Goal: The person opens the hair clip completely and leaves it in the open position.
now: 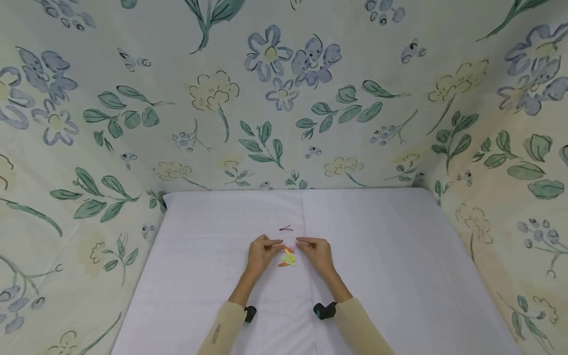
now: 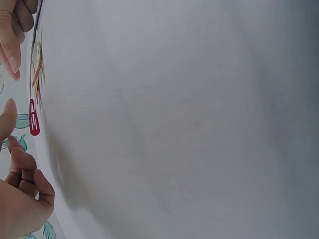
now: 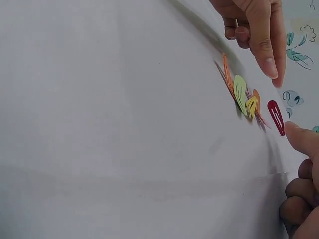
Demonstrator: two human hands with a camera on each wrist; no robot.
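Several small hair clips in yellow, green, orange and pink (image 1: 288,257) lie in a loose pile on the white cloth, between my hands. A dark red snap hair clip (image 3: 275,117) lies apart from them, just beyond my fingertips. My left hand (image 1: 265,252) hovers at the pile's left, thumb and index finger stretched inward, a gap between them in the left wrist view. From the other side my right hand (image 1: 317,250) points its thumb and index finger toward the left hand, its other fingers bent. I see nothing held in either hand. The pile's clips partly overlap.
A white cloth (image 1: 377,256) covers the table, with a crease running down near the middle. Floral fabric (image 1: 266,123) hangs behind the table and along both sides. Dark wrist cameras (image 1: 325,310) sit at the sleeve cuffs.
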